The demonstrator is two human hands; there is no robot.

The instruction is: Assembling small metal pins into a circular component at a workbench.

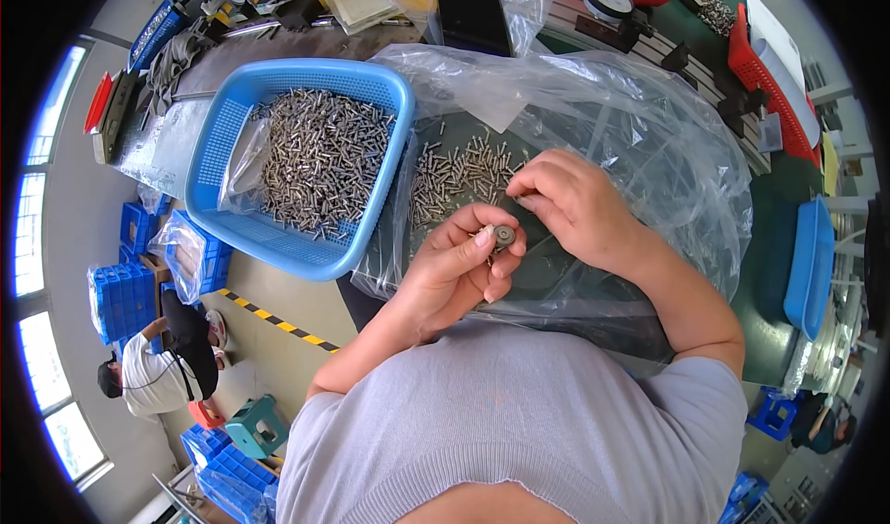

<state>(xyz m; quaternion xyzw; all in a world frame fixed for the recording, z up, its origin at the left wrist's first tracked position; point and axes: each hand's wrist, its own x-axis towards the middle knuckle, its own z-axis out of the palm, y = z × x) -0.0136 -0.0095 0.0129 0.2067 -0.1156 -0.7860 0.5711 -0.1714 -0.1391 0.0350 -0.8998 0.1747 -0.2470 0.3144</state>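
At frame centre, left hand (pixel 447 272) pinches a round grey metal part (pixel 503 236); right hand (pixel 582 211), pinched together, contents unclear, sits beside loose silver metal pins (pixel 456 177).

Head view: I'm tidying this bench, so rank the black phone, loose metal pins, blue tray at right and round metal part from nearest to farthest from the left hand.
1. Round metal part: held in the left hand.
2. Loose metal pins: just beyond that hand.
3. Black phone: top, beyond the pins.
4. Blue tray: far right.
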